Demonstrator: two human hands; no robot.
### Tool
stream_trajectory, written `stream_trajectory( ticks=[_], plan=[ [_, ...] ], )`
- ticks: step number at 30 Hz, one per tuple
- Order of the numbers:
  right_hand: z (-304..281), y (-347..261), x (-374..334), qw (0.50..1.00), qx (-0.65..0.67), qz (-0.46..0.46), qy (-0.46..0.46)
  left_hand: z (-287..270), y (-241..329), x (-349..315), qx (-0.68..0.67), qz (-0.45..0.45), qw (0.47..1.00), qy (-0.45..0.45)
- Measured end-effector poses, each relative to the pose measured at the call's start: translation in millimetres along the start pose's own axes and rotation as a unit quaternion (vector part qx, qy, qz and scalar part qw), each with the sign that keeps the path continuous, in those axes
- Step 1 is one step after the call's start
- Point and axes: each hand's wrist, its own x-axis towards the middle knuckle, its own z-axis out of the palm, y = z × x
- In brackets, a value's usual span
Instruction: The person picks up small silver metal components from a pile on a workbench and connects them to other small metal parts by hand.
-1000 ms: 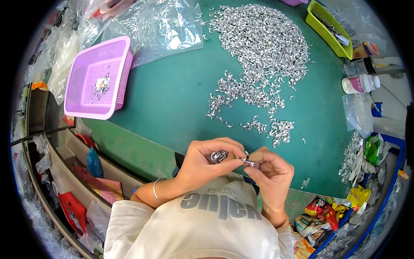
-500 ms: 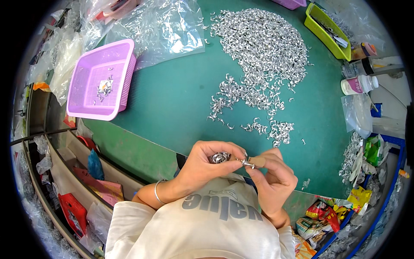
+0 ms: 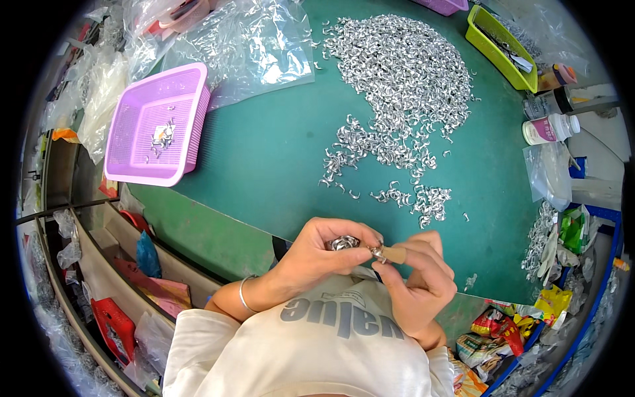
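Several small curved silvery metal pieces (image 3: 342,243) are cupped in my left hand (image 3: 317,248), whose fingers curl round them. Between its thumb and forefinger tips one more curved metal piece (image 3: 378,254) is pinched. My right hand (image 3: 420,278), with a tan tape wrap (image 3: 395,255) on a fingertip, meets that piece from the right, thumb and forefinger close about it. Both hands are over the table's near edge. Ahead of them, a large heap of the same metal pieces (image 3: 403,73) spreads down into a small cluster (image 3: 431,204).
A purple plastic basket (image 3: 200,99) with a few pieces stands left, beside a clear plastic sheet (image 3: 264,53). At right are a lime-green basket (image 3: 489,49), a white bottle (image 3: 551,129) and a clear bag (image 3: 548,175). Shelves with bags (image 3: 147,255) flank the table (image 3: 264,152).
The small piece between my fingertips has turned, and my right thumb and forefinger have shifted slightly around it. The heap has not changed.
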Motion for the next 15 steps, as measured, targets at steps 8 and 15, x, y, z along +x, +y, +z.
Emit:
stream_trajectory(
  ticks=[8, 15],
  plan=[
    [0.8, -1.2, -0.1, 1.0, -0.004, -0.009, 0.01, -0.7, -0.6, 1.6, -0.024, -0.003, 0.999, -0.023],
    [-0.4, -2.5, 0.8, 0.999, -0.023, -0.028, 0.001, -1.2, -2.0, 0.3, -0.035, 0.0, 0.999, -0.024]
  ],
)
